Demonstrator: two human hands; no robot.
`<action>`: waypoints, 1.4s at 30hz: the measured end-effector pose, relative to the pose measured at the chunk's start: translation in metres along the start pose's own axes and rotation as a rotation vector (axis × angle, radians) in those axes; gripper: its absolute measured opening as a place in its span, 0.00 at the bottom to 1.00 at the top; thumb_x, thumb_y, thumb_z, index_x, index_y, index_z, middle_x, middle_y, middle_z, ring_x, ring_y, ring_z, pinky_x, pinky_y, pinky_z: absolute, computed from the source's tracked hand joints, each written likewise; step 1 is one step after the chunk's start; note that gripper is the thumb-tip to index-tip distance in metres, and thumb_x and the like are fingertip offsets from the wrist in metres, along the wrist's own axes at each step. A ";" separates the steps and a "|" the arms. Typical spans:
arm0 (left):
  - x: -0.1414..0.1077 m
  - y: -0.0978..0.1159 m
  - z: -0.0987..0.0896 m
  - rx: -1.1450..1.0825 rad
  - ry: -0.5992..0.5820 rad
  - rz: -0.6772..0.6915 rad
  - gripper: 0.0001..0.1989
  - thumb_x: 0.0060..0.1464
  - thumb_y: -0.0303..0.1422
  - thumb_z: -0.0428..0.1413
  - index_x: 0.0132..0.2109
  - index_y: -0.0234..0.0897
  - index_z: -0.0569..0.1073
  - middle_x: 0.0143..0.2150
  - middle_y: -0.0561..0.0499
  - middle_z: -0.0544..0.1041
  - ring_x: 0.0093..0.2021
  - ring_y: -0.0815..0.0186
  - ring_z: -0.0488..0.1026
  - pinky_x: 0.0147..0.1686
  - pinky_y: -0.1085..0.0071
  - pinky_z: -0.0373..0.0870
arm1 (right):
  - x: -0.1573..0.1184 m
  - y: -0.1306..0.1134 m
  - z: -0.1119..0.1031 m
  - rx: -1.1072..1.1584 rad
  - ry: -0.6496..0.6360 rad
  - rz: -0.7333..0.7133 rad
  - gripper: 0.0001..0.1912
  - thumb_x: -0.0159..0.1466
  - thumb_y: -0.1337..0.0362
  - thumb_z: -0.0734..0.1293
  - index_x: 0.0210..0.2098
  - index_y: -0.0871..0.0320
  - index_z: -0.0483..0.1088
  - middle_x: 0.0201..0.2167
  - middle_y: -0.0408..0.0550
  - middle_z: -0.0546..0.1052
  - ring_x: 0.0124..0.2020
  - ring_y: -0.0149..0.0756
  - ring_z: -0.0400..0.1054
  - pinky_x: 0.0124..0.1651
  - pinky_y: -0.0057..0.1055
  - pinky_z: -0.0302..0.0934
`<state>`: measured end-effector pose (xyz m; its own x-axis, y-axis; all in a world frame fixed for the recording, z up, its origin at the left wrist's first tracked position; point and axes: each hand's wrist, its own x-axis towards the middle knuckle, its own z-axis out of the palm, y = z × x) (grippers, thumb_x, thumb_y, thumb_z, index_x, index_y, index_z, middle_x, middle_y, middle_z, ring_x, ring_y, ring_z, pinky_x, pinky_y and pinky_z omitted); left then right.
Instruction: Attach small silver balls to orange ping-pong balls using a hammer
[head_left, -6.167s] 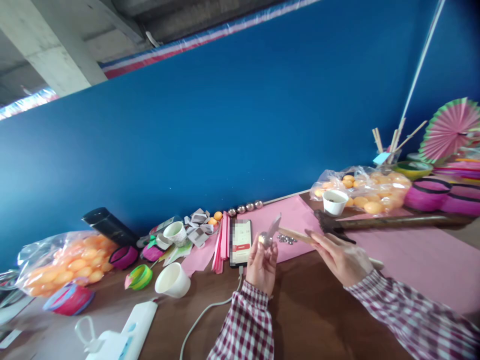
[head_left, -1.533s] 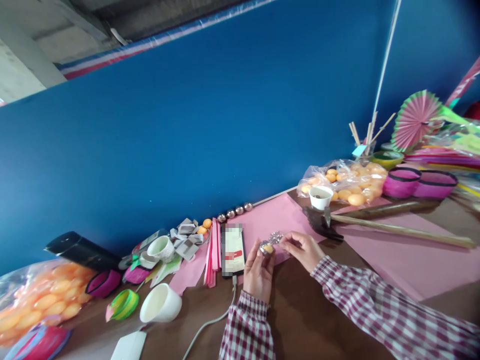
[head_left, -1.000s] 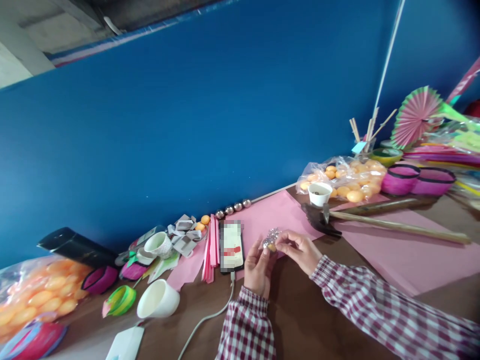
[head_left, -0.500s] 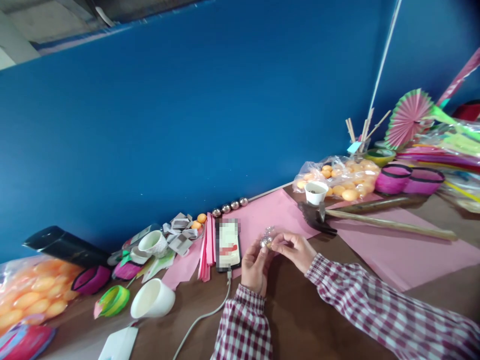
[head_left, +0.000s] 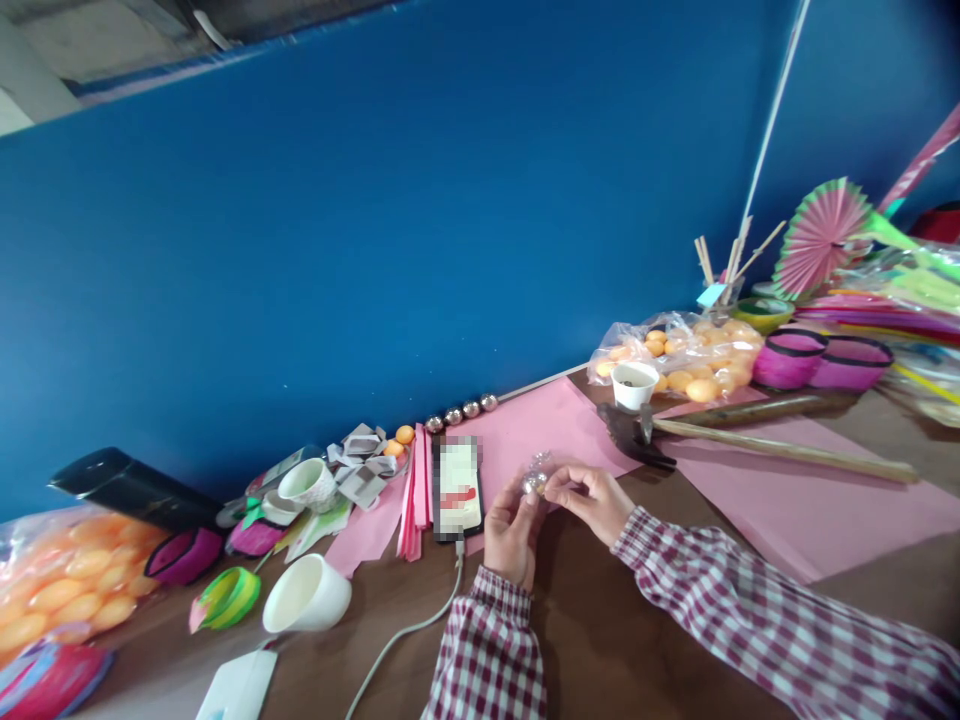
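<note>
My left hand (head_left: 512, 528) is closed at the fingertips on a small cluster of shiny silver pieces (head_left: 535, 481), roundish and too small to make out exactly. From the other side my right hand (head_left: 592, 500) pinches at the same cluster, its thumb and forefinger pressed together; a tiny yellowish bit shows at those fingertips. Both hands are above the brown table, by the near edge of a pink paper sheet (head_left: 555, 425). Left of them lies a phone (head_left: 459, 490) with a charging cable (head_left: 409, 632). Behind the phone, several shiny metal balls (head_left: 471, 408) stand in a row along the wall.
A hammer (head_left: 780, 448) lies to the right, near a small white cup (head_left: 634, 385) and a bag of orange balls (head_left: 705, 365). At left are a white cup (head_left: 307, 594), a green ring-shaped item (head_left: 229, 598) and another bag of orange balls (head_left: 71, 580). A blue partition (head_left: 450, 220) rises behind.
Hardly anything differs. Both hands keep their grip on the silver cluster, and the whole view has shifted very slightly.
</note>
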<state>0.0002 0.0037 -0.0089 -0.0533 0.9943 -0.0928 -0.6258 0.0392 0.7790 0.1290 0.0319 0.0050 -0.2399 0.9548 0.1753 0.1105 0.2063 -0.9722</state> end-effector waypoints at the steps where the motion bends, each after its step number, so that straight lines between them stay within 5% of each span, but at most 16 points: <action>1: 0.000 0.000 0.000 0.001 -0.007 0.002 0.20 0.43 0.28 0.57 0.47 0.36 0.69 0.46 0.44 0.72 0.45 0.61 0.69 0.48 0.63 0.61 | 0.000 0.000 0.000 -0.004 -0.003 -0.001 0.09 0.53 0.61 0.64 0.25 0.61 0.70 0.30 0.48 0.73 0.37 0.36 0.67 0.37 0.30 0.63; 42: 0.002 -0.002 0.000 0.083 -0.023 0.065 0.19 0.44 0.28 0.57 0.46 0.35 0.69 0.46 0.44 0.72 0.49 0.59 0.65 0.51 0.61 0.57 | 0.000 -0.007 -0.001 0.030 -0.077 0.018 0.09 0.53 0.61 0.64 0.25 0.62 0.71 0.26 0.46 0.73 0.29 0.31 0.67 0.32 0.27 0.62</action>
<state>0.0010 0.0059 -0.0105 -0.0729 0.9970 -0.0265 -0.5553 -0.0185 0.8315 0.1290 0.0302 0.0121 -0.3120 0.9387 0.1466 0.0869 0.1819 -0.9795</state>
